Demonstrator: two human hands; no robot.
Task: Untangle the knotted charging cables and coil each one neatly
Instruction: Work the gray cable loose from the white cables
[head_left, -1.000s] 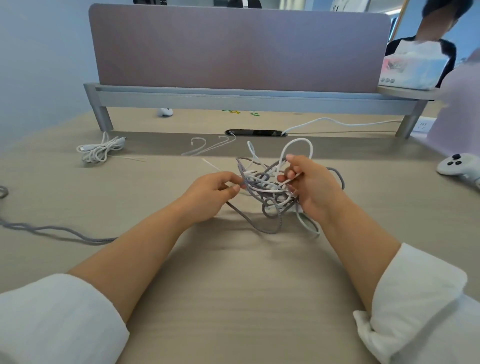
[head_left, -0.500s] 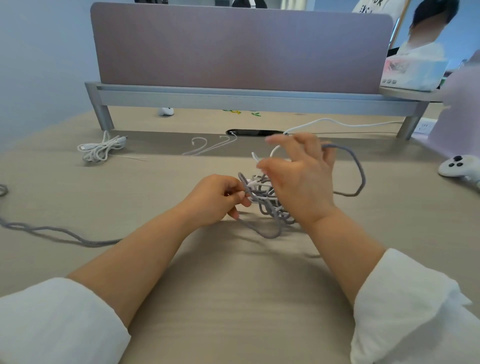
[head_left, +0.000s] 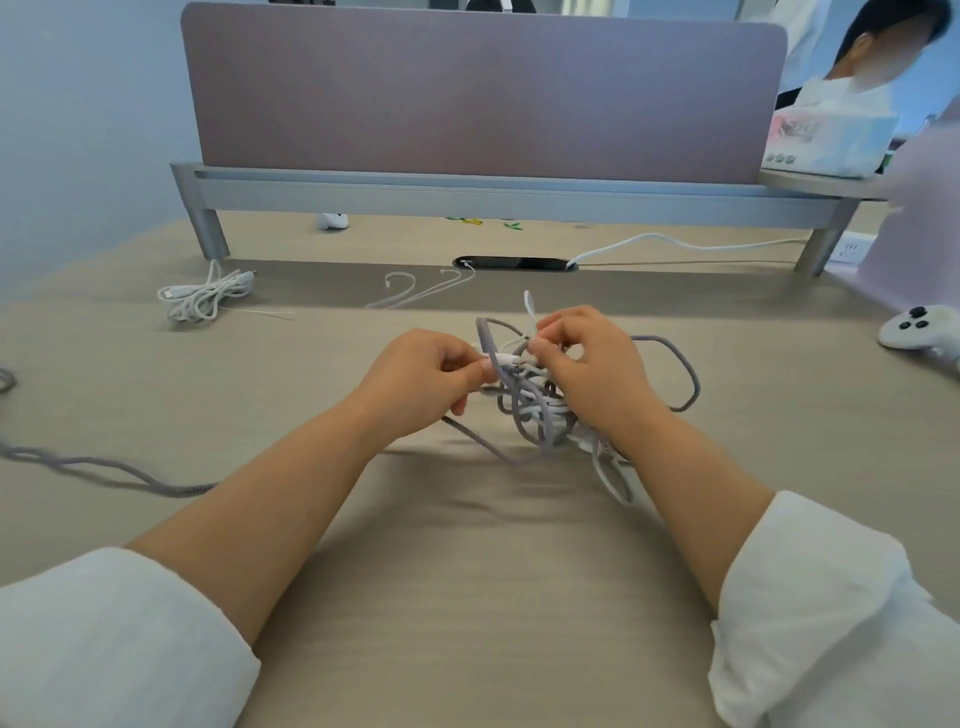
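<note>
A tangle of grey braided and white charging cables (head_left: 530, 410) lies on the desk between my hands. My left hand (head_left: 415, 379) pinches a white plug end at the tangle's left side with thumb and forefinger. My right hand (head_left: 592, 369) sits over the tangle's right side, its fingertips curled and pinching white cable near the same plug. A grey loop (head_left: 685, 374) sticks out to the right of my right hand. A white loop (head_left: 613, 473) trails under my right wrist.
A bundled white cable (head_left: 205, 299) lies at the back left. A loose grey cable (head_left: 104, 470) runs off the left edge. A thin pale cable (head_left: 415, 293) lies ahead near the desk's cable slot (head_left: 514, 263). A white game controller (head_left: 919, 332) sits at the right. A divider panel (head_left: 483, 93) stands behind.
My right hand, raised and spread open half a second ago, has come back down onto the tangle and pinches cable near the plug. My left hand keeps its pinch.
</note>
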